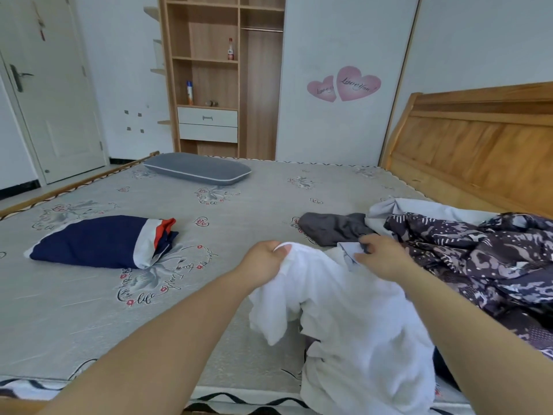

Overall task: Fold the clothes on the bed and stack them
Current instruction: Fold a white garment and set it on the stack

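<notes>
The left hand [263,259] grips a bunched edge of a white garment [353,330], which hangs down over the near edge of the bed [209,211]. The right hand [380,256] pinches a pale blue cloth [350,250], perhaps part of the same garment. A patterned quilt [484,259] lies right, a grey garment [332,229] beyond the hands, a navy folded piece [95,241] left, and a grey pillow [197,168] far.

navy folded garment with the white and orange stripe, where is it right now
In the head view the folded navy garment with a white and orange stripe lies on the left of the grey printed mattress, nearer than the grey pillow.
</notes>
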